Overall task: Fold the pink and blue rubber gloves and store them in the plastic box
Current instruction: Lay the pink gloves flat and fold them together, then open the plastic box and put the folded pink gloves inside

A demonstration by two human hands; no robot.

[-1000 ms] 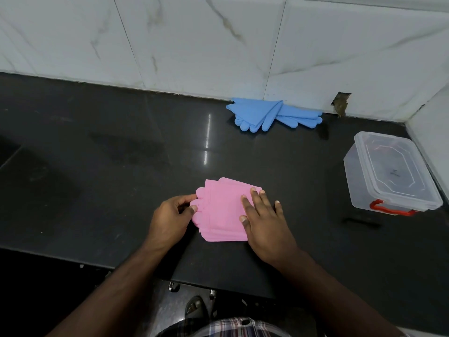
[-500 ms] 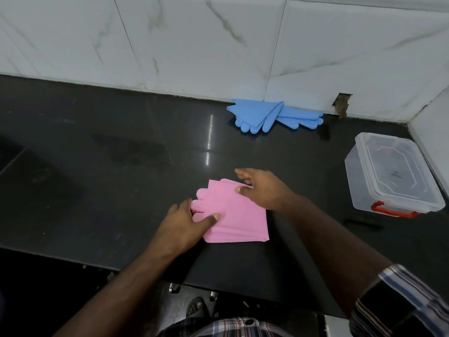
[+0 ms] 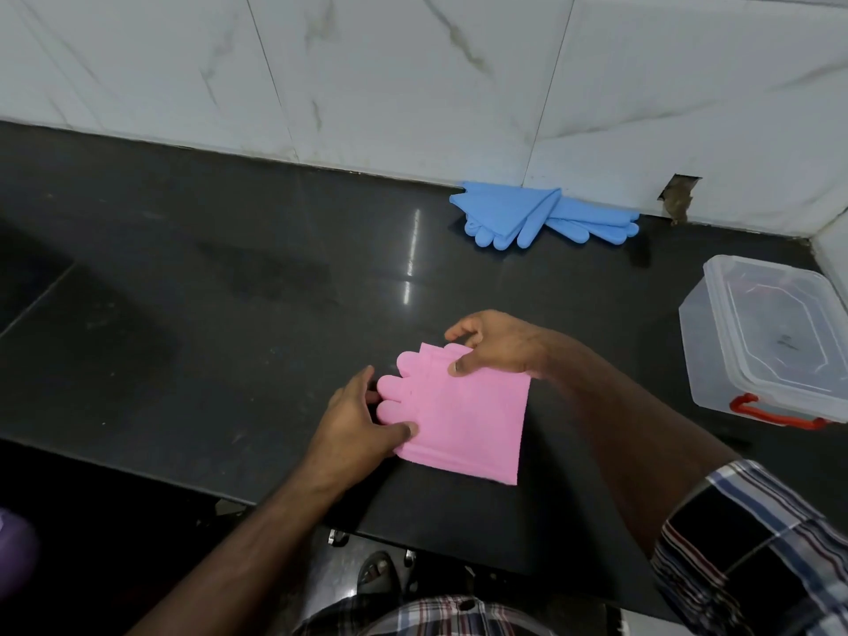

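Note:
The pink rubber gloves [image 3: 463,415] lie folded into a flat stack on the black counter [image 3: 229,314], finger ends pointing left. My left hand [image 3: 358,415] pinches the stack at its left edge, thumb on top near the lower corner. My right hand [image 3: 495,344] grips the far upper edge, thumb on top and fingers curled behind. The blue rubber gloves [image 3: 537,215] lie folded against the back wall. The clear plastic box [image 3: 766,342] with its lid on and a red handle stands at the right.
White marble wall tiles run along the back and the right corner, with a chipped hole [image 3: 677,199] near the blue gloves. The counter's front edge is close below the pink gloves; a sandalled foot [image 3: 378,571] shows beneath it.
My right hand left the near right side of the pink stack and reached over to grip its far edge. My left thumb came onto the top of the stack. The stack turned slightly.

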